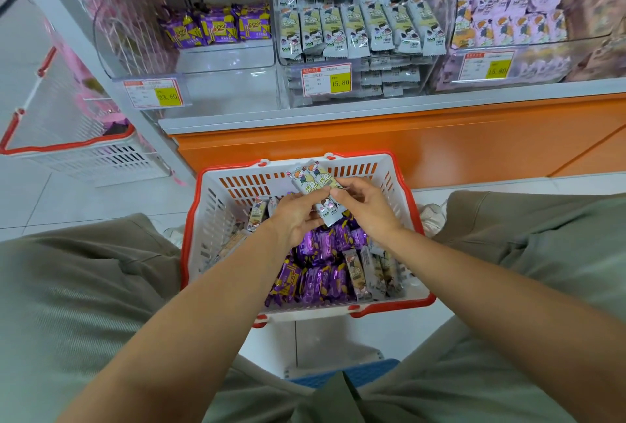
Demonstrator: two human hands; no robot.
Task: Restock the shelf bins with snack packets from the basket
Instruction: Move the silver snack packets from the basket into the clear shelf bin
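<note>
Overlapping pale cartoon-printed snack packets (313, 182)

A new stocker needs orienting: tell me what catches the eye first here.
Centre frame, the left hand and right hand hold pale cartoon packets above a red-rimmed basket. Shiny purple packets fill much of the basket. Behind it, the left bin is nearly bare, with one short row of purple bags at its back.

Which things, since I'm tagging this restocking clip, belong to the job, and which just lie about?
Job: left hand and right hand, both holding the pale packets; basket; purple packets; left bin; middle bin.
Lying about: second basket; blue stool; price tag.
</note>
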